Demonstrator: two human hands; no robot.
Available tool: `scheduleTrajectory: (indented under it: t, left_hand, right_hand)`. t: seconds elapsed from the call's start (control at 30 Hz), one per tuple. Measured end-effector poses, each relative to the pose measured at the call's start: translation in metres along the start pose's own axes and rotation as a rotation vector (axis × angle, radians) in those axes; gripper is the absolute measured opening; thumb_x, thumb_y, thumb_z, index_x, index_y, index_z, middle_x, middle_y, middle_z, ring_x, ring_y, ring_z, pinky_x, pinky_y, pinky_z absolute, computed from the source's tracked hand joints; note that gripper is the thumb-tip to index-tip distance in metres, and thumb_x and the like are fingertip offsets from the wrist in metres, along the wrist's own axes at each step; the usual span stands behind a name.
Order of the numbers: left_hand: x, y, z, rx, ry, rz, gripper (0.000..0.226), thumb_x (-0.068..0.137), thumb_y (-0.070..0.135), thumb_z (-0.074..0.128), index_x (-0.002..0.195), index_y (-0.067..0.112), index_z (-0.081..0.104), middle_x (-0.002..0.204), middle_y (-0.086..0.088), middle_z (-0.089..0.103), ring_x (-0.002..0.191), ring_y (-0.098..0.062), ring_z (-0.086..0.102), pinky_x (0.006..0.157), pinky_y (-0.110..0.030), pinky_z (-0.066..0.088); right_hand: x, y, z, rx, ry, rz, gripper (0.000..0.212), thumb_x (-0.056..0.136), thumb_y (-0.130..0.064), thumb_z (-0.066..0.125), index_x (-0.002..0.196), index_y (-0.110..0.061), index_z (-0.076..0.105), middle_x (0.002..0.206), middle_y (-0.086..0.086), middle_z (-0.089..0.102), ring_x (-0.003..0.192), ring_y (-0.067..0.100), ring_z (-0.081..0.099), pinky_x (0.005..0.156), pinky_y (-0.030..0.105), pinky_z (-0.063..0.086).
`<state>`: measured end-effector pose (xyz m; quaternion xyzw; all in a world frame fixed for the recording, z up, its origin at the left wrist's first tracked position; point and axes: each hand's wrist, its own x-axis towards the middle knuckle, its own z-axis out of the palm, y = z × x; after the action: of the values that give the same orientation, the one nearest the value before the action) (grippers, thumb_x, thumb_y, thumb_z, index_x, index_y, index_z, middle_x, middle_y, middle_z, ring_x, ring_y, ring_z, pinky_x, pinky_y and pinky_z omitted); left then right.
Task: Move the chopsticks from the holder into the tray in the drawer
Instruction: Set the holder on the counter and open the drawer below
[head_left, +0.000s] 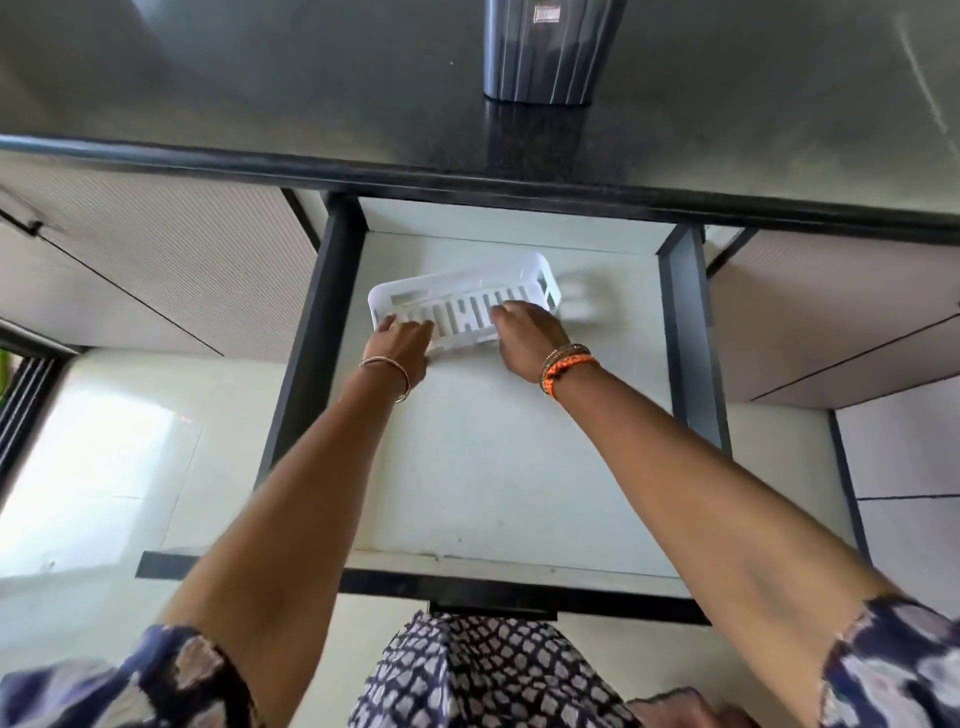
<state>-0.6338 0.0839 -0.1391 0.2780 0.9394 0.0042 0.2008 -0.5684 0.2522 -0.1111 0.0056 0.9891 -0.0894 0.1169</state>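
- Left hand and right hand both grip the near rim of the white slotted plastic tray
- Tray sits inside the open pale drawer
- Dark ribbed holder stands on the desk at 12 o'clock

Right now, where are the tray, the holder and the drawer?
tray (540, 266): head view, on its far right rim.
holder (540, 57): head view, on its ribbed dark side, standing on the counter.
drawer (498, 457): head view, on its bare white floor.
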Motion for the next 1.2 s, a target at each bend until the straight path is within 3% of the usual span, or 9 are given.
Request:
scheduleTrajectory:
  t: [0.07,0.13,0.2,0.4,0.53,0.67,0.83,0.97,1.2]
  left_hand:
    - [0.006,-0.006,0.012,-0.003,0.029,-0.016,0.042,0.088,0.004,0.049,0.129,0.013,0.048,0.127,-0.014,0.059,0.120,-0.034,0.051,0.103,-0.039,0.038]
    - [0.005,-0.009,0.017,-0.007,0.058,-0.039,0.047,0.082,-0.003,0.047,0.124,0.018,0.052,0.118,-0.015,0.064,0.108,-0.038,0.059,0.083,-0.040,0.050]
    - [0.004,-0.011,0.019,-0.007,0.096,-0.035,0.049,0.078,-0.005,0.047,0.120,0.018,0.055,0.110,-0.016,0.068,0.097,-0.039,0.064,0.072,-0.038,0.050]
    - [-0.035,-0.006,0.011,-0.090,0.183,0.072,0.044,0.079,-0.001,0.050,0.114,0.024,0.061,0.105,-0.005,0.074,0.094,-0.037,0.067,0.066,-0.034,0.049]
    - [-0.089,0.011,0.022,-0.035,0.088,0.205,0.035,0.089,0.008,0.049,0.116,0.026,0.061,0.103,-0.006,0.074,0.090,-0.034,0.068,0.064,-0.030,0.043]
    - [-0.124,0.024,0.032,0.105,-0.153,0.310,0.035,0.092,0.018,0.050,0.124,0.029,0.054,0.108,-0.009,0.071,0.095,-0.032,0.067,0.078,-0.035,0.053]
    - [-0.138,0.040,0.049,0.235,-0.340,0.271,0.041,0.091,0.016,0.052,0.130,0.028,0.049,0.122,-0.011,0.062,0.109,-0.031,0.061,0.084,-0.036,0.049]
    - [-0.132,0.040,0.055,0.283,-0.398,0.242,0.038,0.089,0.015,0.054,0.125,0.028,0.053,0.126,-0.006,0.059,0.115,-0.027,0.058,0.089,-0.036,0.048]
    - [-0.121,0.042,0.037,0.138,-0.513,0.199,0.046,0.086,0.013,0.058,0.131,0.019,0.049,0.134,-0.006,0.054,0.122,-0.025,0.052,0.100,-0.034,0.043]
  right_hand:
    - [0.020,0.004,0.009,-0.055,-0.051,-0.065,0.026,0.085,-0.001,0.053,0.110,0.001,0.056,0.111,0.019,0.062,0.105,0.036,0.059,0.083,0.037,0.047]
    - [0.030,0.008,0.015,-0.090,-0.104,-0.112,0.021,0.087,0.002,0.051,0.107,0.000,0.056,0.106,0.019,0.064,0.099,0.036,0.061,0.071,0.037,0.045]
    - [0.035,0.012,0.019,-0.115,-0.109,-0.139,0.023,0.084,0.011,0.047,0.100,0.000,0.057,0.098,0.020,0.065,0.092,0.037,0.063,0.064,0.036,0.039]
    - [-0.026,0.006,0.015,-0.078,0.153,-0.148,0.023,0.073,0.014,0.052,0.082,-0.002,0.065,0.064,0.018,0.068,0.060,0.039,0.067,0.049,0.032,0.039]
    - [-0.104,-0.005,0.028,-0.068,0.097,-0.107,0.026,0.064,0.016,0.060,0.072,-0.008,0.063,0.050,0.009,0.062,0.047,0.032,0.062,0.048,0.024,0.030]
    - [-0.152,-0.011,0.054,0.078,-0.007,-0.075,0.025,0.072,0.016,0.056,0.078,-0.007,0.065,0.056,0.011,0.065,0.052,0.030,0.063,0.049,0.026,0.041]
    - [-0.165,-0.010,0.070,0.193,-0.165,-0.014,0.010,0.086,-0.008,0.061,0.091,-0.005,0.069,0.086,0.017,0.071,0.082,0.034,0.066,0.063,0.029,0.044]
    - [-0.162,-0.013,0.076,0.243,-0.259,-0.009,0.020,0.085,-0.019,0.066,0.102,-0.009,0.069,0.105,0.012,0.071,0.097,0.031,0.065,0.081,0.036,0.052]
    - [-0.160,-0.006,0.055,0.266,-0.333,-0.020,0.026,0.086,-0.031,0.062,0.108,-0.017,0.066,0.111,0.003,0.069,0.104,0.023,0.062,0.086,0.036,0.049]
